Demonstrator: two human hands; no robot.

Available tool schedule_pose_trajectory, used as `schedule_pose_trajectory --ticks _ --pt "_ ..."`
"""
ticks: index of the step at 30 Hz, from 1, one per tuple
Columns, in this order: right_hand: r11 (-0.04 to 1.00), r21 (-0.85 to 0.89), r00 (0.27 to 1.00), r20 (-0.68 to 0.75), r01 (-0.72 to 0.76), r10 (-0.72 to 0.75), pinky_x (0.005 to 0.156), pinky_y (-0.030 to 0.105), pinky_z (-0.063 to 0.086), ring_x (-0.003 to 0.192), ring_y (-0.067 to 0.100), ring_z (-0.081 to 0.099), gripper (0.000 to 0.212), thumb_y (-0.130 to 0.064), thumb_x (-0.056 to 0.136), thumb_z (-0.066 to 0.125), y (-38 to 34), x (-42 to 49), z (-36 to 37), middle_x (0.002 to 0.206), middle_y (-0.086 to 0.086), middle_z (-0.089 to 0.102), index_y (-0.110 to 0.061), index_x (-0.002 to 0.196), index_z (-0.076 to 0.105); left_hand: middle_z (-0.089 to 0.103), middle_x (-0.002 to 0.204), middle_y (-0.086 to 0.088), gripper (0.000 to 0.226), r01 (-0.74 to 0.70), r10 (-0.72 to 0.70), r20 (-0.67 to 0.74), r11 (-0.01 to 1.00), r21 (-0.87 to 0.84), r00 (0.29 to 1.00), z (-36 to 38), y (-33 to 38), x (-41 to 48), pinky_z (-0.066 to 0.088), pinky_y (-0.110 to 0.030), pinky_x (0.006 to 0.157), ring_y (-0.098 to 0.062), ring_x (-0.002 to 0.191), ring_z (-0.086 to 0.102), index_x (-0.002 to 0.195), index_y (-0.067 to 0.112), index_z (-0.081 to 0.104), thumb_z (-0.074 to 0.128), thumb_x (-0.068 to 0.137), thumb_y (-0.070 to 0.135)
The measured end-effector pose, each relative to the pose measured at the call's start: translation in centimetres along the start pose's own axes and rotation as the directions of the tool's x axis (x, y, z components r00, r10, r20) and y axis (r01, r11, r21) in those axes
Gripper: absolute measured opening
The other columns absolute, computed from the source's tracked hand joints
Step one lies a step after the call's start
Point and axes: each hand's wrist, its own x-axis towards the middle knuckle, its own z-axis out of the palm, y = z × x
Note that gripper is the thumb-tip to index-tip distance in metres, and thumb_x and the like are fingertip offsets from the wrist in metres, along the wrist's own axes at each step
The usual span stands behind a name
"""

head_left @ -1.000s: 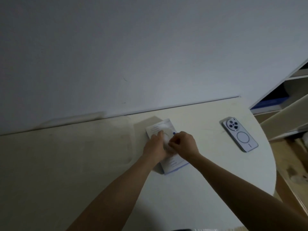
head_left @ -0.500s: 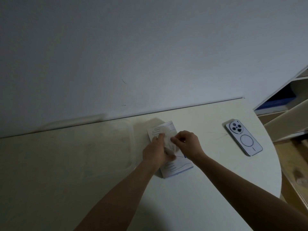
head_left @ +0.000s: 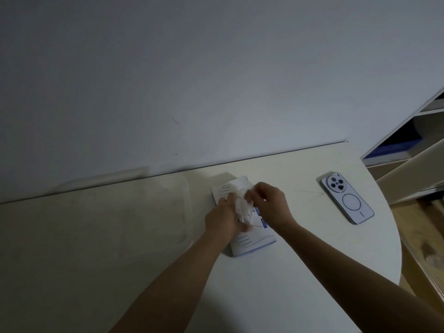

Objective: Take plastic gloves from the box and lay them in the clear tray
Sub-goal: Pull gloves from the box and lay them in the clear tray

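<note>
A flat white glove box (head_left: 249,241) with blue print lies on the table near the wall. My left hand (head_left: 222,218) rests on the box's left side and holds it down. My right hand (head_left: 269,205) pinches a crumpled clear plastic glove (head_left: 242,205) that sticks up out of the box's opening between both hands. The clear tray (head_left: 185,212) sits directly left of the box, faint against the pale table; nothing is visible in it.
A light blue phone (head_left: 348,200) lies face down to the right of the box. The round white table (head_left: 312,272) ends at a curved edge on the right, with wooden floor beyond. White shelving (head_left: 413,150) stands at the far right. A wall backs the table.
My right hand has pulled the plastic glove further up out of the box. My left hand stays pressed on the box.
</note>
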Motion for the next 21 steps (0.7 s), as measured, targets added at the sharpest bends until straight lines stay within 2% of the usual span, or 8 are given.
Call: schedule_pose_trajectory --ticks 2,5,8,11,13,15,18,21 --pt "0.985 0.168 0.998 -0.058 0.026 -0.017 0.070 0.044 0.054 0.071 0.029 0.062 0.019 -0.013 0.095 0.055 -1.0 -0.5 -0.6 0.075 0.009 0.066 -0.008 0.078 0.061 0.050 0.126 -0.002 0.088 -0.020 0.020 -0.010 1.000 0.013 1.000 0.1 0.0 0.0 0.048 -0.034 0.075 -0.024 0.104 0.060 0.135 0.027 0.030 0.078 0.067 0.055" --pt "0.909 0.414 0.994 -0.110 0.048 -0.002 0.064 0.029 0.053 0.070 0.021 0.061 0.019 -0.007 0.098 0.045 -3.2 -1.0 -2.1 0.080 0.014 0.066 -0.002 0.084 0.056 0.050 0.128 -0.003 0.092 -0.019 0.020 -0.012 0.999 0.048 1.000 0.1 0.1 0.0 0.053 -0.037 0.080 -0.025 0.106 0.060 0.137 0.025 0.028 0.077 0.066 0.058" --pt "0.855 0.519 0.995 -0.075 -0.016 0.064 0.052 0.024 0.047 0.068 0.018 0.063 0.025 -0.013 0.103 0.037 -4.2 -0.8 -3.4 0.081 0.012 0.070 0.000 0.090 0.053 0.046 0.134 -0.005 0.097 -0.036 0.035 0.047 0.999 0.024 0.998 -0.3 0.0 0.3 0.050 -0.037 0.087 -0.026 0.115 0.056 0.142 0.021 0.026 0.077 0.067 0.056" --pt "0.752 0.646 0.981 -0.027 -0.131 0.193 0.044 0.023 0.032 0.055 0.017 0.055 0.018 -0.013 0.101 0.036 -3.6 -0.9 -4.0 0.083 0.016 0.071 -0.004 0.093 0.049 0.055 0.122 -0.003 0.076 0.001 0.056 0.162 0.945 -0.328 0.985 -1.7 -0.5 0.5 0.049 -0.032 0.085 -0.019 0.104 0.058 0.133 0.014 0.038 0.076 0.074 0.042" --pt "0.646 0.739 0.964 0.019 -0.194 0.267 0.041 0.024 0.027 0.048 0.016 0.050 0.013 -0.013 0.097 0.037 -3.6 -1.2 -4.4 0.086 0.020 0.071 -0.005 0.093 0.047 0.058 0.100 -0.001 0.034 0.025 0.111 0.193 0.808 -0.589 0.975 -3.3 -0.3 -0.8 0.048 -0.024 0.072 -0.012 0.084 0.056 0.115 0.014 0.049 0.064 0.086 0.024" --pt "0.598 0.772 0.959 0.056 -0.218 0.277 0.038 0.022 0.026 0.046 0.015 0.049 0.013 -0.013 0.096 0.038 -3.8 -1.2 -4.7 0.089 0.022 0.072 -0.007 0.090 0.048 0.059 0.097 -0.004 0.027 -0.003 0.156 0.136 0.666 -0.746 0.978 -4.6 0.0 -1.1 0.045 -0.026 0.077 -0.014 0.085 0.056 0.110 0.015 0.055 0.056 0.085 0.027" --pt "0.600 0.761 0.963 0.122 -0.246 0.240 0.045 0.026 0.028 0.049 0.016 0.050 0.015 -0.014 0.095 0.041 -4.9 -1.1 -4.3 0.092 0.022 0.072 -0.006 0.088 0.051 0.066 0.105 -0.013 0.063 -0.042 0.120 -0.002 0.329 -0.943 0.993 -6.4 0.3 -1.8 0.039 -0.038 0.092 -0.024 0.099 0.057 0.108 0.014 0.063 0.055 0.067 0.061" --pt "0.670 0.711 0.976 0.156 -0.216 0.149 0.050 0.028 0.028 0.052 0.020 0.052 0.016 -0.016 0.098 0.041 -6.2 -1.1 -3.3 0.093 0.025 0.071 -0.005 0.094 0.051 0.062 0.124 -0.022 0.104 0.007 0.180 0.017 0.051 -0.999 0.983 -9.4 -0.8 -2.9 0.044 -0.038 0.095 -0.031 0.112 0.060 0.130 0.002 0.057 0.038 0.070 0.085"
